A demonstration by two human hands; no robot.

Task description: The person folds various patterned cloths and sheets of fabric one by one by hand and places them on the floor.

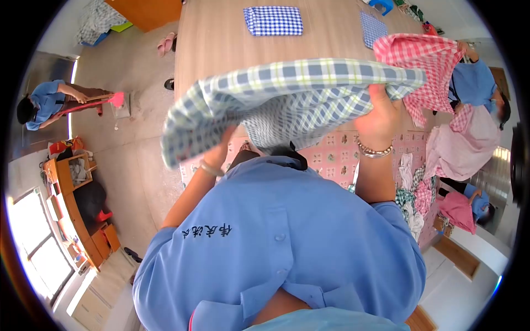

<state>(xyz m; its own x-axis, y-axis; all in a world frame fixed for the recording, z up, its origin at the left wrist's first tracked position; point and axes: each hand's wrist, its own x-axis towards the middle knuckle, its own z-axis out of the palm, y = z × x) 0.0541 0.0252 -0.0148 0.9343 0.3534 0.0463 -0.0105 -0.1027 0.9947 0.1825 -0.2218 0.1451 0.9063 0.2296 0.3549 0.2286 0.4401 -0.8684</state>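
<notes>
A green, blue and white plaid cloth [309, 74] is stretched between my hands above the near side of the table, its left part blurred by motion. My right hand [381, 115] grips it near its right end, thumb on the near side and fingers mostly behind the fabric. Lower on the left, my left hand [220, 149] is closed on the cloth's hanging part, which hides most of its fingers. A folded blue-and-white gingham cloth [274, 21] lies farther up the table.
The wooden table [215, 44] also bears a folded blue checked cloth [374, 28]. At right, a co-worker [475, 83] holds a red-and-white checked cloth [419, 60]; another person [477, 204] is below. Loose laundry [414, 193] lies at right. A person [49, 102] with a long red-ended tool stands left.
</notes>
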